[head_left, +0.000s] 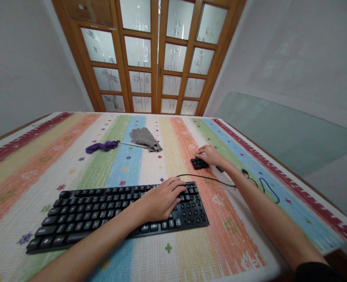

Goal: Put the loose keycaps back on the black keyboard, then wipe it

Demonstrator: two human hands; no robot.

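Note:
A black keyboard [103, 215] lies at the front of the table. Bare switches [193, 213] show on its number pad, where the keycaps are off. My left hand [163, 197] rests on the keyboard's right part, palm down, with its fingers stretched out and holding nothing. Beyond the keyboard to the right, loose black keycaps [199, 164] sit close together in a block on the cloth. My right hand [211, 155] is at the back of this block, thumb and fingers closed around a keycap, which they partly hide.
A grey cloth [145, 138] and a purple cloth item [102, 147] lie farther back, with a thin light stick [133, 145] between them. A black cable [208, 177] runs right under my right forearm. A small dark piece [219, 169] lies by my right wrist. A striped tablecloth [85, 172] covers the table.

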